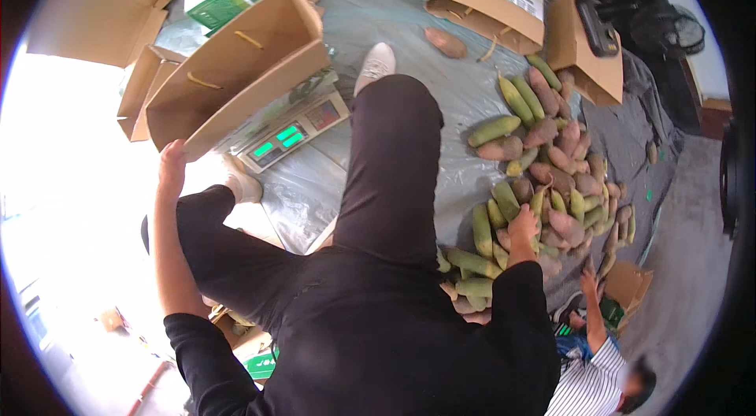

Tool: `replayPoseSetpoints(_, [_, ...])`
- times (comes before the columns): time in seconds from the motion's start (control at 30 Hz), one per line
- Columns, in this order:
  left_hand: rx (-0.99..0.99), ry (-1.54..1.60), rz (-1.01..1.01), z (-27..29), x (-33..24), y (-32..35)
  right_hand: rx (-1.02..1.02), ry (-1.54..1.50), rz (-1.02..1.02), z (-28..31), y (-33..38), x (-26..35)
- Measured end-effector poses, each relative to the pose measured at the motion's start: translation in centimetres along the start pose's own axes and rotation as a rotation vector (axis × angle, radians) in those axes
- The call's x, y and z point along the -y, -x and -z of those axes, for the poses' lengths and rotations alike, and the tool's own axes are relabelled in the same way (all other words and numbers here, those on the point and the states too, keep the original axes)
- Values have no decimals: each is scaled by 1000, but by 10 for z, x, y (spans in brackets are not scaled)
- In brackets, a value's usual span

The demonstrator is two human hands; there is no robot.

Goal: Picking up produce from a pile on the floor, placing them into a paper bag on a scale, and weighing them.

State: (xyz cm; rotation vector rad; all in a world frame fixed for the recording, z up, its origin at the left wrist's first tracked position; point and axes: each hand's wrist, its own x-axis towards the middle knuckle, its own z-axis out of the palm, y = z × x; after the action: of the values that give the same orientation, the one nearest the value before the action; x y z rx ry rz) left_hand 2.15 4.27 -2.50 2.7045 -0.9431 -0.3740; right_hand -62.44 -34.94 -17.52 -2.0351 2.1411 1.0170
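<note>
My left hand is closed on the near rim of an upright cardboard box with cord handles. The box stands open on a digital scale with a lit green display. To my right lies a heap of long green radishes and reddish-brown sweet potatoes. At the heap's near left side, my right hand has its fingers curled around a green radish, partly hidden by the fingers.
A lone sweet potato lies on the plastic sheet. An open box and another carton stand beyond the heap, near a black fan. At lower right, another person in striped clothing reaches toward the heap.
</note>
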Motion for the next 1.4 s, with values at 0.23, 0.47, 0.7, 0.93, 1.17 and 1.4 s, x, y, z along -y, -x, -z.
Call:
replayPoseSetpoints(0.23, [-81,9,-118,10,-20,5,-169,-569,306,46,-4,36])
replayPoseSetpoints(0.47, [-52,-15,-154,15,-18,5,-335,-1299,836,213,26,120])
replayPoseSetpoints(0.7, [-18,-125,-88,25,-31,12,-276,-1735,1307,385,146,213])
replayPoseSetpoints(0.93, [-29,-106,-104,23,-26,10,-53,-1500,1588,400,225,340])
replayPoseSetpoints(1.17, [-5,-39,-63,30,-43,10,-209,-1168,1331,350,211,414])
replayPoseSetpoints(1.4, [3,44,-156,29,-29,4,-3,-1117,1365,369,130,318])
